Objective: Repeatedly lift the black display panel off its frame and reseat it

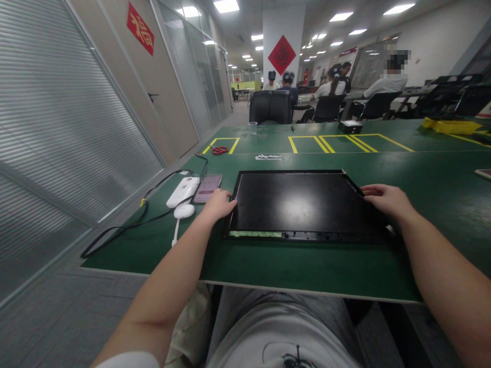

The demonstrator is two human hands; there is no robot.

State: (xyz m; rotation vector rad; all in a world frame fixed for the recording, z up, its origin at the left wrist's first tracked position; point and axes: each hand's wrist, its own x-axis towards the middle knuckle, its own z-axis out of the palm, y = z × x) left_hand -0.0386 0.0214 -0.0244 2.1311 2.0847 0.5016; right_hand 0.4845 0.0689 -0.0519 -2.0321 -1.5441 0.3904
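A flat black display panel (295,202) with a thin dark frame lies on the green table in front of me. A green circuit strip (255,234) shows along the left part of its near edge. My left hand (220,205) is closed on the panel's left side, its thumb at the edge and other fingers partly hidden. On the opposite side my right hand (387,202) grips the right edge, fingers bent at the frame. Part of the near right corner is hard to make out beside my right wrist.
Left of the panel lie a phone (207,188), a white power bank (183,192), a white round device (184,211) and black cables (132,225). Farther back are red scissors (220,150), small white strips (268,157), a clear cup (252,128) and a black box (350,127). Several people sit beyond.
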